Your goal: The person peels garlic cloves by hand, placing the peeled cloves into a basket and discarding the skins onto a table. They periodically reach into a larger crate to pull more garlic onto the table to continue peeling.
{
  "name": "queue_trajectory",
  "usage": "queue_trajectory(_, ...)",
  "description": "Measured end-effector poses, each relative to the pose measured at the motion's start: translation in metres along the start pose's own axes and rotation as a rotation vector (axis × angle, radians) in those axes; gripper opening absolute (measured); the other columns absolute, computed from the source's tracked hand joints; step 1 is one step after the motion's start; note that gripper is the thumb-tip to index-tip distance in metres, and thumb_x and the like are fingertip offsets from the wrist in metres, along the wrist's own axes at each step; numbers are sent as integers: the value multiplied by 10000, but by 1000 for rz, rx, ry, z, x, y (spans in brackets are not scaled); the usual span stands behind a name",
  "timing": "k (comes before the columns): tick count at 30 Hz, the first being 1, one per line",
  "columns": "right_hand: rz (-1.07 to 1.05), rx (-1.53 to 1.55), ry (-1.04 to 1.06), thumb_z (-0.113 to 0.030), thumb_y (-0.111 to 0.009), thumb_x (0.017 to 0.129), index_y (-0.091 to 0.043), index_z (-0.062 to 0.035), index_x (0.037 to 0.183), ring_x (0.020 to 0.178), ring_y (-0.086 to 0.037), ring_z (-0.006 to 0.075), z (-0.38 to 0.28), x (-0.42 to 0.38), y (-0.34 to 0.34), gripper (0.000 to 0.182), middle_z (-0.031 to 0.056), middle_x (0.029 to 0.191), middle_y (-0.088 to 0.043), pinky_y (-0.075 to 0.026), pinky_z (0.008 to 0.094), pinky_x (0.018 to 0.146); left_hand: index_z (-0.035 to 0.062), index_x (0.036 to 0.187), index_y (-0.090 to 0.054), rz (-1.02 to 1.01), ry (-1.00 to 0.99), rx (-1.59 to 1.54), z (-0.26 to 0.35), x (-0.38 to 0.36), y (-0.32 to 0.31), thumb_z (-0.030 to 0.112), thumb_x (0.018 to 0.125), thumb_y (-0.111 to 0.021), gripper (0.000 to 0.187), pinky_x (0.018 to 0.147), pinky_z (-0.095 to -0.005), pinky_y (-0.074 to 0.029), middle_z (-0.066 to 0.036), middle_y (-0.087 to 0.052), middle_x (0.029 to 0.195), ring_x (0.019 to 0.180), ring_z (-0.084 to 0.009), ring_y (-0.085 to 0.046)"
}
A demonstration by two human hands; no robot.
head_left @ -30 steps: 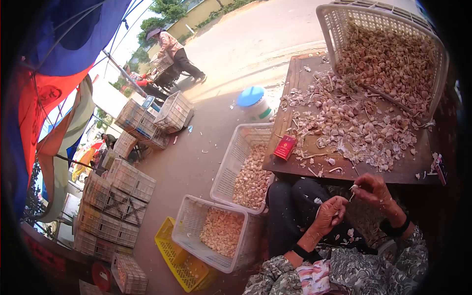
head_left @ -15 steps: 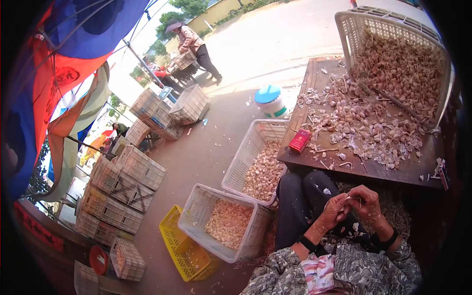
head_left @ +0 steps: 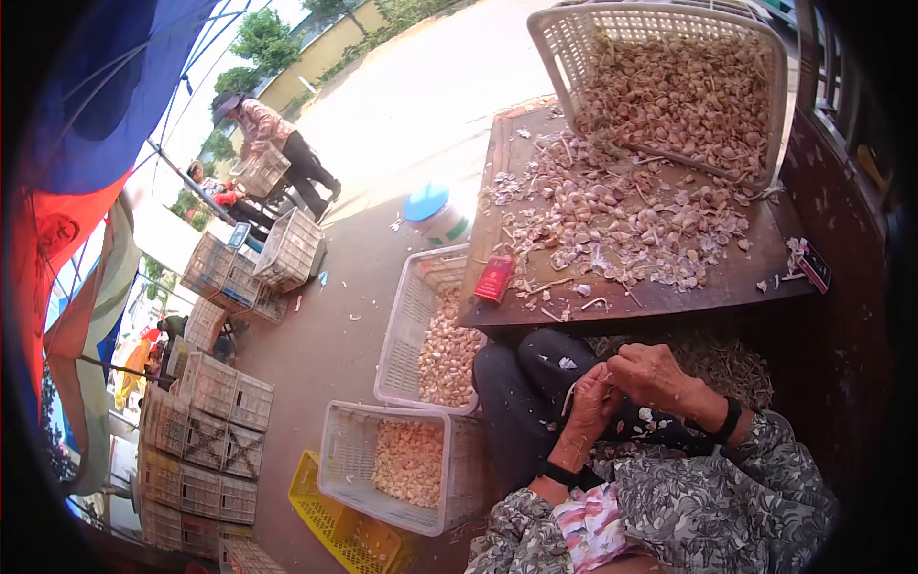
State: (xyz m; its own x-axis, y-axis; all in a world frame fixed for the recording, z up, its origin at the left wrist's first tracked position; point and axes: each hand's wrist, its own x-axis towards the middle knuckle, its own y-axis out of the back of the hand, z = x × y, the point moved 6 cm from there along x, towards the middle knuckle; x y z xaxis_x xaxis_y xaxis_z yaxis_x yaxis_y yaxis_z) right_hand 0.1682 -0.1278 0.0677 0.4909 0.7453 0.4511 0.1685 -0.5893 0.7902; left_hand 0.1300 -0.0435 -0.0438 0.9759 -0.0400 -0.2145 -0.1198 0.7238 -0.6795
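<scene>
Over my lap, my left hand point(head_left: 590, 407) and my right hand point(head_left: 660, 376) are closed together, fingertips touching. Between them they pinch a small pale garlic clove, mostly hidden by the fingers. A thin whitish strip of skin sticks out beside the left fingers. Beyond the hands, loose garlic cloves point(head_left: 660, 225) and papery skins lie spread over a wooden table point(head_left: 636, 304). On it a white plastic basket point(head_left: 552, 48) is tipped on its side, full of garlic that spills out of its mouth.
Left of my knees stand a white crate point(head_left: 390, 368) and a nearer crate point(head_left: 335, 454), both holding cloves, by a yellow basket point(head_left: 330, 526). A red box point(head_left: 493, 278) lies on the table corner; a blue-lidded bucket point(head_left: 427, 203) is behind. Crates point(head_left: 225, 392) are stacked left. A person point(head_left: 277, 143) handles a crate.
The view has swung to the right, so things sit further left. My hands stay together, with the right hand now more over the left. The person in the back bends over a crate.
</scene>
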Motion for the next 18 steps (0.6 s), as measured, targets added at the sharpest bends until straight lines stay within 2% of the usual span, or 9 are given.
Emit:
queue_trajectory(3,128,232,-40,-124,-581,757,-495,-55,757,637,-561,301,14,-9,-13,110,103,665,-498,-447,388,521,69,841,-570,70,-11,11,7,-4,-8,211,899,-538,157,358,-148,-239,31,-499,588,395,-18,-346)
queue_trajectory(5,199,299,-125,-157,-607,784,-518,-39,789,661,-579,307,20,-15,-17,148,108,704,-537,-457,379,553,50,806,-569,75,-36,4,6,-3,-5,196,901,-533,177,357,-148,-249,21,-497,583,396,-23,-357)
queue_trajectory(9,274,395,-215,-163,-604,807,-533,-29,821,675,-589,294,26,-24,-17,152,111,721,-549,-459,359,564,41,770,-561,81,-33,34,4,-1,-12,199,904,-530,209,356,-148,-250,13,-487,573,399,-26,-359)
queue_trajectory(12,280,596,-437,-189,-591,827,-550,-12,814,664,-605,260,37,-30,-23,182,112,737,-591,-463,327,595,39,786,-545,139,-5,30,7,-3,-16,206,918,-506,216,357,-151,-248,4,-477,577,405,-29,-354)
queue_trajectory(13,280,597,-441,-189,-591,827,-550,-12,814,664,-605,260,38,-32,-24,182,112,737,-591,-463,327,595,39,786,-545,140,-1,30,5,-2,-14,206,918,-506,216,357,-151,-248,4,-477,577,405,-29,-354)
queue_trajectory(16,253,1250,-697,-249,-566,885,-553,-33,826,653,-498,68,48,-42,-45,224,-25,707,-516,-429,241,555,44,805,-551,117,-23,-2,3,2,-11,211,921,-498,210,342,-167,-212,27,-460,577,398,-23,-330)
queue_trajectory(17,255,1247,-702,-249,-566,885,-553,-33,826,653,-498,68,51,-44,-43,224,-25,707,-516,-429,241,555,45,802,-547,103,-15,-16,3,3,-10,232,922,-497,228,340,-173,-218,17,-455,576,392,-30,-327)
queue_trajectory(18,275,1378,-764,-241,-560,891,-551,-37,834,668,-497,58,55,-47,-43,212,-18,712,-523,-428,229,565,46,800,-543,91,-4,-30,3,2,-10,253,924,-496,246,338,-178,-223,8,-450,575,387,-37,-323)
